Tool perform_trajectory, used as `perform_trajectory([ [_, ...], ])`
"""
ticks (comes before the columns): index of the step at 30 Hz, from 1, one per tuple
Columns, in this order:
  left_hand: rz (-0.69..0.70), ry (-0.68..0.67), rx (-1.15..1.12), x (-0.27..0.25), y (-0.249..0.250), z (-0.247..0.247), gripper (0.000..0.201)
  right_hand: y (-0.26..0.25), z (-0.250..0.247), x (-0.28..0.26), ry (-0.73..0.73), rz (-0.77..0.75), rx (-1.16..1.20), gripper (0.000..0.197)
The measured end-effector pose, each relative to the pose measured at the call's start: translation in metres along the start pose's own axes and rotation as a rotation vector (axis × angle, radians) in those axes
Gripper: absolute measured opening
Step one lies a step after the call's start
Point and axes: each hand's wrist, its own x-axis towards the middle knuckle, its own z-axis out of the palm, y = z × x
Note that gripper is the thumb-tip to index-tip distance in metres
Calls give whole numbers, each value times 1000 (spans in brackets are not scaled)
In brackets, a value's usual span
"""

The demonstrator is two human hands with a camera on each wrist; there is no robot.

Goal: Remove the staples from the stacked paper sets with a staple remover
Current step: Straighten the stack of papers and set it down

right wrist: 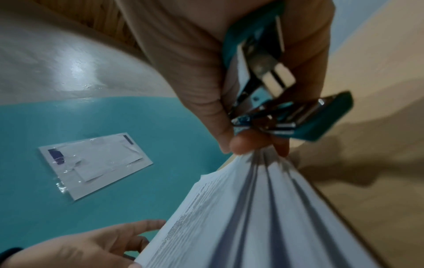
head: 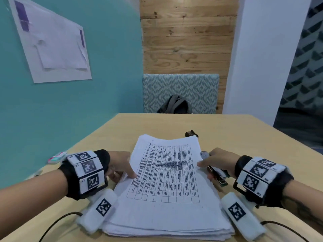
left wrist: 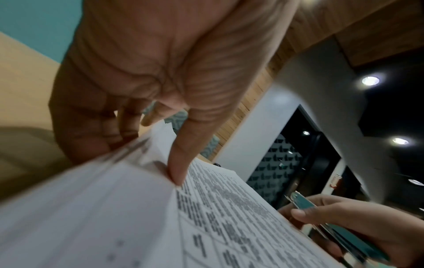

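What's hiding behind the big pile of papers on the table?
A small dark object pokes out beyond the far edge of the white printed paper stack on the tan wooden table. The stack covers most of it, so what it is stays unclear.

We see a teal wall (head: 57,105) with a taped white sheet (head: 52,42), a wood plank wall (head: 188,32), a zigzag-patterned chair back (head: 180,91), a white pillar (head: 262,58), a light wooden table (head: 244,137), 3 round ceiling lights (left wrist: 370,80).
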Motion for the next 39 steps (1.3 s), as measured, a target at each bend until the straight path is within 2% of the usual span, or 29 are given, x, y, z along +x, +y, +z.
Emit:
perform_trajectory([
  [3,84,-71,2,2,25,20,78,24,-19,-2,42,34,-35,22],
  [5,100,-90,24,7,38,31,90,36,-32,-4,56,57,-58,29],
  [8,127,-95,117,12,52,40,85,42,-47,-6,28,108,-75,27],
  [11,122,-100,253,13,54,38,84,40,-60,-5,48,150,-273,27],
  [15,112,-114,259,12,54,34,81,17,-67,-5,145,85,-294,13],
  [17,113,-102,285,11,55,35,80,-1,-57,-4,107,23,-324,9],
  [19,111,-93,316,10,57,36,79,-21,-39,0,1,-41,-375,19],
  [21,106,-91,329,9,58,37,79,-41,-18,1,-100,-116,-546,36],
  [23,107,-86,333,7,58,37,80,-53,4,5,-130,-182,-691,41],
  [28,124,-73,336,10,57,39,81,-57,36,26,-113,-267,-918,33],
  [32,123,-76,325,15,56,38,83,-61,34,31,-63,-241,-930,45],
  [38,116,-89,345,12,60,38,84,-58,33,34,-44,-260,-1005,47],
  [39,120,-88,357,11,61,39,84,-59,30,30,-43,-256,-1006,59],
])
